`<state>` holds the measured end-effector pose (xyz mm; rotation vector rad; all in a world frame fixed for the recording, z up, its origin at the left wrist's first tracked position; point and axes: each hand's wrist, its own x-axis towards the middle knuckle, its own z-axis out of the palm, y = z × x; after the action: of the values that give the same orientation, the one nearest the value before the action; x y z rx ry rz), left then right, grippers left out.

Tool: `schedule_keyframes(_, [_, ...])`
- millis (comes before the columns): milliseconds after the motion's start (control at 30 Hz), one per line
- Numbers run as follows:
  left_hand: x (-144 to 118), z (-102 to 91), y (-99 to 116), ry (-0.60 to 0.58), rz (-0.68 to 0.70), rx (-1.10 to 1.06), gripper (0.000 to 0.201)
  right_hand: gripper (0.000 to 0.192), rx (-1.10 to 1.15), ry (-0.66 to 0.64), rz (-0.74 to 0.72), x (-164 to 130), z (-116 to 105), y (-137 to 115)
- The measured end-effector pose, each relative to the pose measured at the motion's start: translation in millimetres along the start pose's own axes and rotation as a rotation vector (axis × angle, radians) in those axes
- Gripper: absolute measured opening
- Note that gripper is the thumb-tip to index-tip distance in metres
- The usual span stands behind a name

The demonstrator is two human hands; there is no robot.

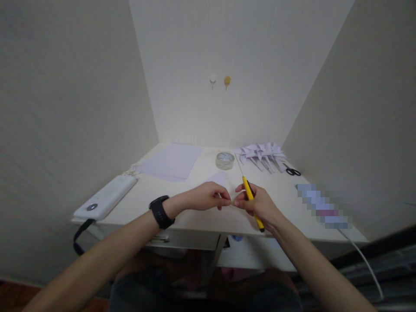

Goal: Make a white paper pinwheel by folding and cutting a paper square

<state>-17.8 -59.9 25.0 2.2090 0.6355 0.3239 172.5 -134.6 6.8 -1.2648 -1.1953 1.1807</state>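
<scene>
Forearms reach in from the bottom edge toward the middle of a pale wooden desk (182, 221), and the two hands meet just above its front part. The left hand (208, 197), with a black smartwatch (161, 212) on its wrist, has its fingers curled shut, thumb and forefinger pinching a small white paper piece (218, 178) that rises behind the knuckles. The right hand (256, 203) is closed around a yellow pen-like tool (251, 197) — whether knife or pen I cannot tell — which slants across the palm with its dark end low near the wrist. A thin wire-like rod (238, 165) runs up and away from the fingertips. The two sets of fingertips touch.

At the desk's left edge lies a white power bank (107, 197) with a black strap (79, 236) hanging off. On the right, a blurred patch hides an object; no writing can be read anywhere. A white cable (360, 255) trails off that side.

Farther back sit a sheet of pale lilac paper (172, 161), a roll of clear tape (225, 160), a cluster of folded paper pinwheels (263, 154) and black scissors (293, 172) — all well apart from the hands. On the back wall hang two small hooks, one white (212, 79), one yellow (227, 80).
</scene>
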Motion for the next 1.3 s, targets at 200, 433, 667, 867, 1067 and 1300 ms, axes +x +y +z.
schedule_keyframes(200, [-1, 1.8, -1, -0.056, 0.012, -0.071, 0.008, 0.046, 0.187, -0.095, 0.061, 3, -1, 10])
schedule_keyframes(433, [-4, 7.1, -11, 0.025, 0.012, 0.055, 0.016, 0.042, 0.065, -0.138, 0.118, 8, -4, 17])
schedule_keyframes(667, [-13, 14.8, -23, 0.11, 0.223, 0.432, 0.02, 0.035, -0.188, -0.115, 0.11, 13, -5, 18])
schedule_keyframes(867, [-13, 24.1, -37, 0.156, 0.232, 0.717, 0.02, 0.032, -0.367, -0.071, 0.083, 18, -12, 25])
schedule_keyframes(1067, [-21, 20.9, -35, 0.238, 0.238, 0.668, 0.023, 0.038, -0.877, -0.046, -0.224, 4, -34, 10])
schedule_keyframes(1300, [-29, -12.9, -14, 0.635, 0.001, 0.188, 0.025, 0.03, -1.339, 0.0, -0.381, -20, -54, -12])
